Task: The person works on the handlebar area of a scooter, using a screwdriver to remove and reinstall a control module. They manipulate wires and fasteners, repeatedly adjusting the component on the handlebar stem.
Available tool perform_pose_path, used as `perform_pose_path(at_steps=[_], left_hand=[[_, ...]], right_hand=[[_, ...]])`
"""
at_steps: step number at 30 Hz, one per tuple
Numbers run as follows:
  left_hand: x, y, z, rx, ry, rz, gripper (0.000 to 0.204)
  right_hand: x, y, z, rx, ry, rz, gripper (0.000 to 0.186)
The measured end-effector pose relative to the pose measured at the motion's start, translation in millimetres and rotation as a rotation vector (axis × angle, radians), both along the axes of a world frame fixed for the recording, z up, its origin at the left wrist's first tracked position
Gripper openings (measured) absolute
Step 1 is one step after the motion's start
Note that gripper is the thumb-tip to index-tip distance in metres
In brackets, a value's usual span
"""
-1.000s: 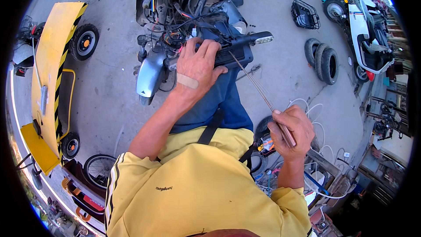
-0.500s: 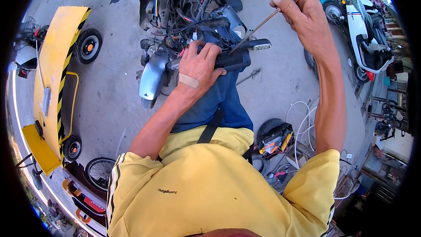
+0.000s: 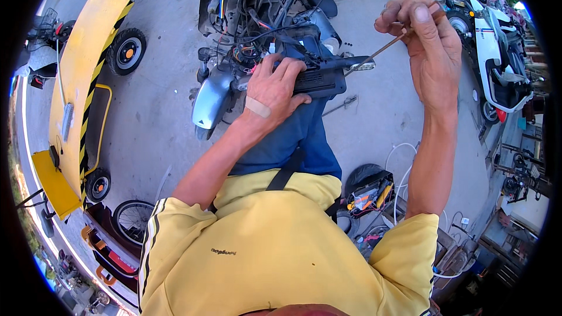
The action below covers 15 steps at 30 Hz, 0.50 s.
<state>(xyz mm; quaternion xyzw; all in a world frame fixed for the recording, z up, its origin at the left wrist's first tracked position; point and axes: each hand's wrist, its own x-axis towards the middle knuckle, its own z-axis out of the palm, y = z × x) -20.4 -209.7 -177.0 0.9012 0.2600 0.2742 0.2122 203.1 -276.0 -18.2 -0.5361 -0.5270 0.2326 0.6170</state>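
Observation:
My left hand [image 3: 272, 90] grips a black ribbed plastic box [image 3: 322, 83] on my lap, fingers over its left end and thumb along the near side. A bandage strip [image 3: 257, 107] crosses that wrist. Raised to the right, my right hand [image 3: 432, 58] is closed on the handle of a long thin-shafted screwdriver [image 3: 379, 51]. Its shaft slants down-left, and the tip ends by the box's right end; I cannot tell whether they touch. Loose coloured wires [image 3: 246, 52] lie beyond my left hand, beside the stripped front of a scooter [image 3: 263, 6].
A silver mudguard [image 3: 213, 102] stands left of my knees. A yellow wheeled cart [image 3: 82, 88] is farther left. At right are a tool tray [image 3: 372, 196], a white hose [image 3: 401, 155] and a white scooter [image 3: 489, 58]. A metal rod [image 3: 339, 105] lies on the concrete floor.
My right hand has moved right and turned, drawing the screwdriver tip from the box's top toward its right end. My left hand keeps its hold. The whole view has shifted slightly.

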Motion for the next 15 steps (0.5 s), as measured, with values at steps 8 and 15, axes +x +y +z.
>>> perform_pose_path(at_steps=[8, 15], left_hand=[[-0.1, -17.3, -1.5, 0.148, -0.004, 0.05, 0.073], [4.7, -22.1, -5.0, 0.131, -0.024, 0.055, 0.072]], right_hand=[[8.8, 10.1, -4.0, 0.152, 0.571, 0.227, 0.045], [-8.1, 68.0, -32.0, 0.031, 0.665, 0.198, 0.035]])
